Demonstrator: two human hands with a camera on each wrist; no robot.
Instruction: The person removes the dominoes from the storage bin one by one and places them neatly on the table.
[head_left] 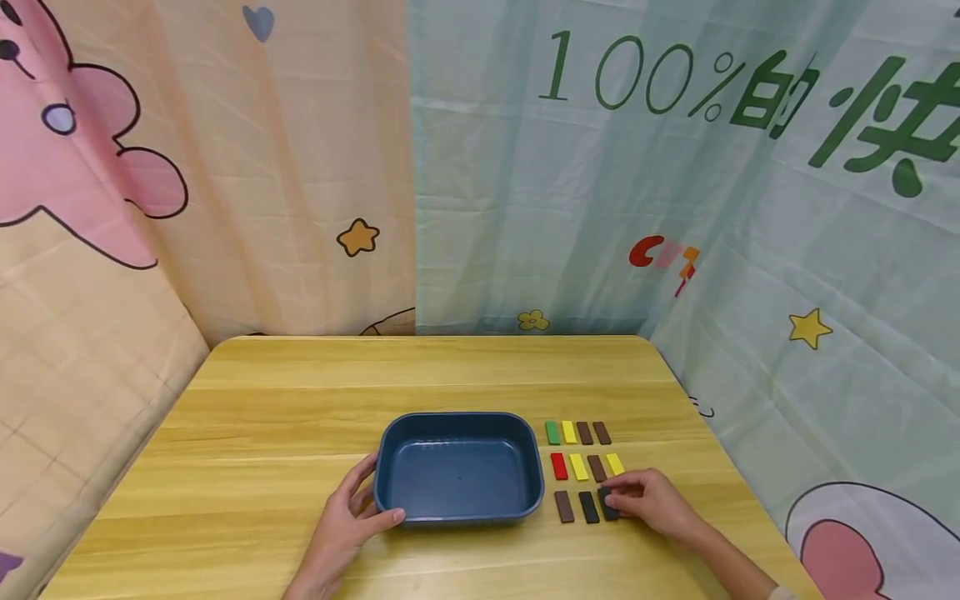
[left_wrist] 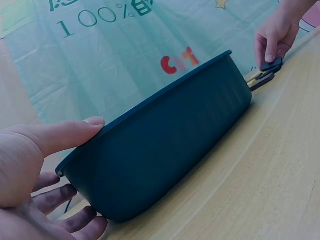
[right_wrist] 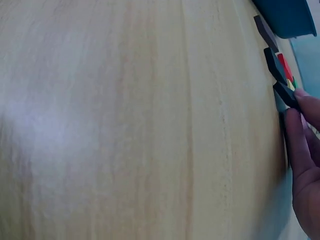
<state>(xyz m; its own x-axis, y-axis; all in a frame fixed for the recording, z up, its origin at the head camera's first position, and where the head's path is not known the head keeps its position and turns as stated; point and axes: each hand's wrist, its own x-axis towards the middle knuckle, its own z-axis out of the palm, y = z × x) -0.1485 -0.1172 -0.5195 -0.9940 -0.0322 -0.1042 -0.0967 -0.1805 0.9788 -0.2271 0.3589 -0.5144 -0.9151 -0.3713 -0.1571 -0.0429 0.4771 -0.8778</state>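
A dark blue rectangular basin [head_left: 459, 515] stands on the table. My left hand [head_left: 341, 525] holds its near left corner, thumb on the rim and fingers against the outer wall, as the left wrist view shows. To the basin's right, my right hand [head_left: 660, 504] pinches a black tile [right_wrist: 286, 95] between thumb and fingers at the right end of the nearest row. The held tile looks tilted in the right wrist view. Beside it lie another black tile [head_left: 588, 507] and a brown tile [head_left: 564, 507]. A dark shape under the right hand is partly hidden.
The middle row has a red tile [head_left: 558, 466], a yellow tile [head_left: 578, 467], a brown tile [head_left: 597, 468] and another yellow one. Farther back lie a green tile [head_left: 552, 432], a yellow one and two brown ones. Printed curtains [head_left: 525, 208] hang behind the wooden table [head_left: 285, 400].
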